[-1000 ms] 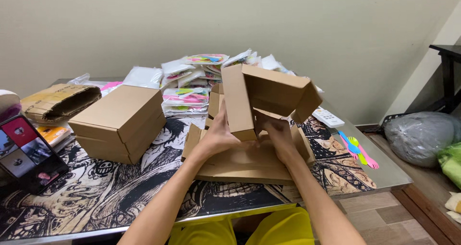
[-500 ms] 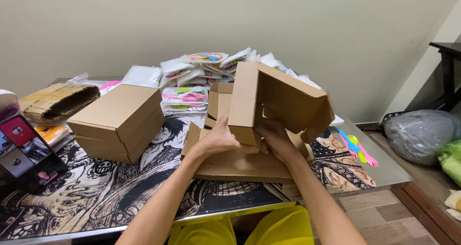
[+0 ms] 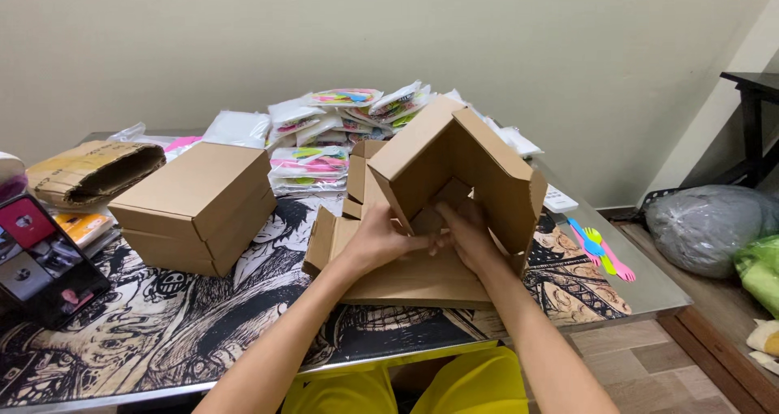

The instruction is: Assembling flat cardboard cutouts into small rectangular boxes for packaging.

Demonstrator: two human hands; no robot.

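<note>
Cardboard box (image 3: 454, 166) tipped further upright; hands (image 3: 426, 239) now inside.

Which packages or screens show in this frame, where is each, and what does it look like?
Half-folded brown cardboard box: centre, held by left hand and right hand.
Two stacked closed brown boxes: left of centre.
Clear flat packets with pink and green contents: heaped at the back.
Phone screen: left edge, dark frame, reddish pictures.

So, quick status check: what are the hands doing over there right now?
Left hand and right hand both gripping the half-folded cardboard box, raised above flat cardboard blanks. Closed boxes sit left, clear of it. Nothing blocking.
</note>
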